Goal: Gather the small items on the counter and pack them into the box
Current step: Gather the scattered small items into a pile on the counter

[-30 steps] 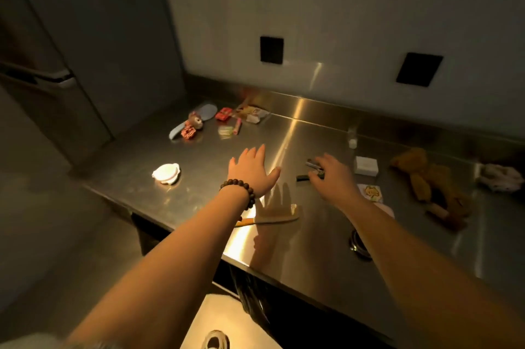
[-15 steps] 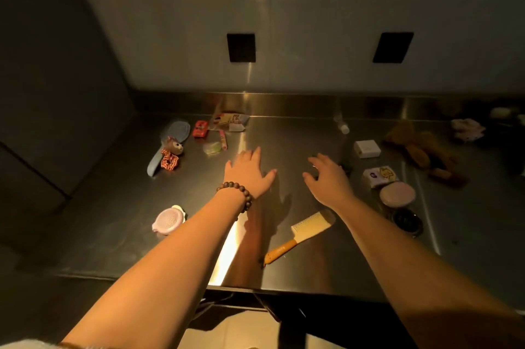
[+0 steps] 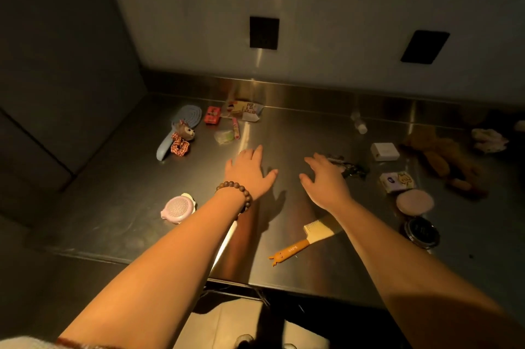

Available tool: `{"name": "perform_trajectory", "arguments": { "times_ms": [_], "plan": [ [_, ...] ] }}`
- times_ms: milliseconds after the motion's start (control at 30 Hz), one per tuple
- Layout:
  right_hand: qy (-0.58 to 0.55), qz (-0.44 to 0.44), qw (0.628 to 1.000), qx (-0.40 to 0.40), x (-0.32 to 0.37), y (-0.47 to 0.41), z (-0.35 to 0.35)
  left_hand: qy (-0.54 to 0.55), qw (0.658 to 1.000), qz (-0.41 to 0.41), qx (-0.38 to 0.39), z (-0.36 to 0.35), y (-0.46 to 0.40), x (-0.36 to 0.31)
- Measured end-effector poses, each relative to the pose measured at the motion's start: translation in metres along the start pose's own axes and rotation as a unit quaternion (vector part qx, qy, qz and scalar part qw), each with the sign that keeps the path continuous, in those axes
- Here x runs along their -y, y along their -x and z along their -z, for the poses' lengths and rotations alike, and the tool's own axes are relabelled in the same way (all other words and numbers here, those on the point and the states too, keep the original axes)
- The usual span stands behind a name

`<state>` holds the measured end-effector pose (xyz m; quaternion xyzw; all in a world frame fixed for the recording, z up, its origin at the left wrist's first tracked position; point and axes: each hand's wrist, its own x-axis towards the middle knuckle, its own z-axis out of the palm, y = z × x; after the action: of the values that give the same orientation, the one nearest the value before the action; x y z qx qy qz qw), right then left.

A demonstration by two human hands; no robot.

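Note:
Both hands hover over the middle of a steel counter [image 3: 284, 135], fingers spread, holding nothing. My left hand [image 3: 248, 171] wears a bead bracelet. My right hand [image 3: 325, 178] is just left of a dark clip-like item [image 3: 350, 168]. A yellow comb with an orange handle [image 3: 305, 240] lies under my right forearm. A pink round case [image 3: 177, 209] sits left of my left wrist. Far left lie a blue hairbrush [image 3: 181, 127], a patterned scrunchie [image 3: 179, 147], a red packet [image 3: 213, 115] and a printed pouch [image 3: 245, 110]. No box is in view.
To the right are a white block [image 3: 385, 151], a small printed pack [image 3: 397, 181], a pink round pad [image 3: 415, 202], a black round tin [image 3: 422, 232], a brown plush toy [image 3: 446, 161] and a small white bottle [image 3: 360, 124]. A wall closes the left side; the counter's front edge is near.
The view swung so the counter now lies square ahead. My right hand left the dark clip item and opened. Both hands stay spread above the counter's middle.

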<state>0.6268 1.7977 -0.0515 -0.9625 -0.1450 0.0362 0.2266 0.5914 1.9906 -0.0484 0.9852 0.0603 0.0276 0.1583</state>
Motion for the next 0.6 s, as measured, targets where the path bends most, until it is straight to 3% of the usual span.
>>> {"name": "perform_trajectory", "arguments": {
  "times_ms": [267, 400, 500, 600],
  "plan": [
    [-0.001, 0.097, 0.992, 0.084, 0.061, -0.006, -0.05, -0.023, 0.992, 0.125, -0.005, -0.001, 0.05, 0.09],
    [-0.009, 0.131, 0.985, 0.113, 0.083, -0.009, -0.068, -0.037, 0.976, 0.21, 0.04, -0.011, 0.081, 0.128],
    [-0.002, 0.139, 0.983, 0.118, 0.087, -0.011, -0.075, -0.028, 0.972, 0.225, 0.065, -0.021, 0.091, 0.133],
    [-0.004, 0.136, 0.983, 0.122, 0.079, -0.011, -0.077, 0.002, 0.974, 0.225, 0.031, -0.023, 0.088, 0.13]
  ]
}}
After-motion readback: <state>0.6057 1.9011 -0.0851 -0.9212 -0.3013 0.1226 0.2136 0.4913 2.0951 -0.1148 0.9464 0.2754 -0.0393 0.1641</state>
